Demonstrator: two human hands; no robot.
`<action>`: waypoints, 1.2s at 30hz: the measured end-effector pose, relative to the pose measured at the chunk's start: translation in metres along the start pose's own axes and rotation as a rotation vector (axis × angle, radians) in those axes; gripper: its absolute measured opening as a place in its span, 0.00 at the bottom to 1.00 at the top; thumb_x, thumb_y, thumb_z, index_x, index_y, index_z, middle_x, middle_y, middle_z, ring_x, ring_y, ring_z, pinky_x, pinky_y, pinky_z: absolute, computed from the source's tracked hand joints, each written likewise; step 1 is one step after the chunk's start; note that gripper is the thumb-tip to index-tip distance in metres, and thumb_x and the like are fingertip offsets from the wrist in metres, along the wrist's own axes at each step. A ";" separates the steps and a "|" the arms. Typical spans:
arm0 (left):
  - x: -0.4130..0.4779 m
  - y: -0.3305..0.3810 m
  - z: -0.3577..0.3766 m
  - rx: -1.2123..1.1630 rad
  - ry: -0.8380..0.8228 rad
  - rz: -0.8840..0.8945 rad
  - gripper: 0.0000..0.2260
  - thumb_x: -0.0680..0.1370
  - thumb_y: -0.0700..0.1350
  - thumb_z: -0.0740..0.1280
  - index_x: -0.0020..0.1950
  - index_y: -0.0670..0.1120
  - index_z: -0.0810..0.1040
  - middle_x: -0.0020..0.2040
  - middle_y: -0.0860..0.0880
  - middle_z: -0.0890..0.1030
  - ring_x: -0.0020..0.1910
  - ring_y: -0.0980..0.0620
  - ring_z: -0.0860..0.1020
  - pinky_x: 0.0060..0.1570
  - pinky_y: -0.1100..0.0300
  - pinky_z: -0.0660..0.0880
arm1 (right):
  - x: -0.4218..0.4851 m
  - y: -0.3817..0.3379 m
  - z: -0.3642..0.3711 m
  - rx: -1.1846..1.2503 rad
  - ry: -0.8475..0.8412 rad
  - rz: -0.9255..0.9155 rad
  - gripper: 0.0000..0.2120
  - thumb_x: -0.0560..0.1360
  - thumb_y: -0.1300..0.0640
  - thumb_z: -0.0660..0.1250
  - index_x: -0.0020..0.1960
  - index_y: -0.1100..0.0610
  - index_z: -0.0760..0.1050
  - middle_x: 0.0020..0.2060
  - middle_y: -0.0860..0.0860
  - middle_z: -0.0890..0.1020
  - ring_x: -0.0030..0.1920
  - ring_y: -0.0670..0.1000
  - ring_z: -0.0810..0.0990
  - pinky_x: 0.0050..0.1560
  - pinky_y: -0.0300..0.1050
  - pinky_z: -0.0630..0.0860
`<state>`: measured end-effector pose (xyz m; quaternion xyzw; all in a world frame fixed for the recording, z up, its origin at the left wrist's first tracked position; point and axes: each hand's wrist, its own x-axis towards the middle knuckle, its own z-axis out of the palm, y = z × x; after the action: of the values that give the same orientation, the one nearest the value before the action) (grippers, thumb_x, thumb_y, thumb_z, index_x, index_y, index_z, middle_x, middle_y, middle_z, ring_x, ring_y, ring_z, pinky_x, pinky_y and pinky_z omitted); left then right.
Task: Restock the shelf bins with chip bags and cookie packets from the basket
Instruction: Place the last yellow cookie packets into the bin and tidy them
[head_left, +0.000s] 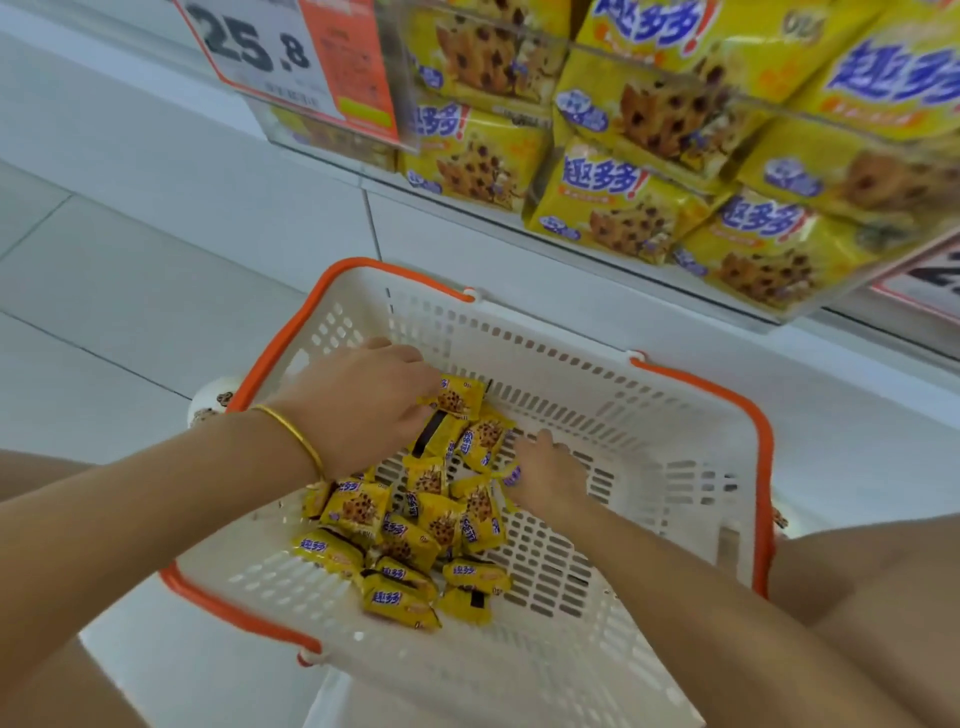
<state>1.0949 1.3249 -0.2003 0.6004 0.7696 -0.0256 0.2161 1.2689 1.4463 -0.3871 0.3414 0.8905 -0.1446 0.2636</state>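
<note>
Pale tiled floor (130, 249) runs beneath a white shelf base. At upper left hangs an orange-and-white price sign (291, 57). Below it sits a white slotted plastic basket with an orange rim (748, 415). The left hand (363, 400), with a thin gold bangle (296, 436) on its wrist, reaches in and pinches the top packet (454, 397) of a heap of small yellow foil cookie packets (415, 519) on the basket floor. The right hand (550, 470), apart from the left, lies against the heap's right side; its grip cannot be told. Upper right, a clear shelf bin (774, 312) holds large yellow cookie bags (623, 208).
</note>
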 end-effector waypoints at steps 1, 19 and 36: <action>0.003 0.004 -0.001 -0.019 -0.032 -0.002 0.14 0.81 0.50 0.55 0.65 0.52 0.72 0.59 0.52 0.74 0.59 0.52 0.71 0.58 0.55 0.71 | -0.008 -0.007 -0.017 0.193 -0.019 0.038 0.22 0.71 0.47 0.68 0.62 0.55 0.69 0.57 0.55 0.72 0.52 0.56 0.76 0.42 0.47 0.73; -0.041 0.024 -0.115 -1.043 0.272 0.340 0.13 0.74 0.37 0.69 0.55 0.49 0.74 0.43 0.50 0.81 0.40 0.56 0.81 0.37 0.64 0.79 | -0.211 -0.052 -0.242 1.180 0.450 -0.240 0.19 0.62 0.49 0.72 0.51 0.53 0.78 0.44 0.50 0.84 0.39 0.47 0.83 0.38 0.45 0.79; 0.004 -0.028 -0.144 0.102 0.977 0.152 0.20 0.79 0.55 0.54 0.63 0.48 0.76 0.68 0.43 0.72 0.68 0.41 0.67 0.70 0.41 0.52 | -0.061 -0.050 -0.435 0.425 1.084 -0.125 0.21 0.70 0.51 0.74 0.62 0.50 0.76 0.60 0.54 0.69 0.61 0.54 0.71 0.62 0.39 0.64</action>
<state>1.0242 1.3638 -0.0782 0.6065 0.7325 0.2370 -0.1983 1.1120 1.5679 0.0079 0.3587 0.8683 -0.1400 -0.3129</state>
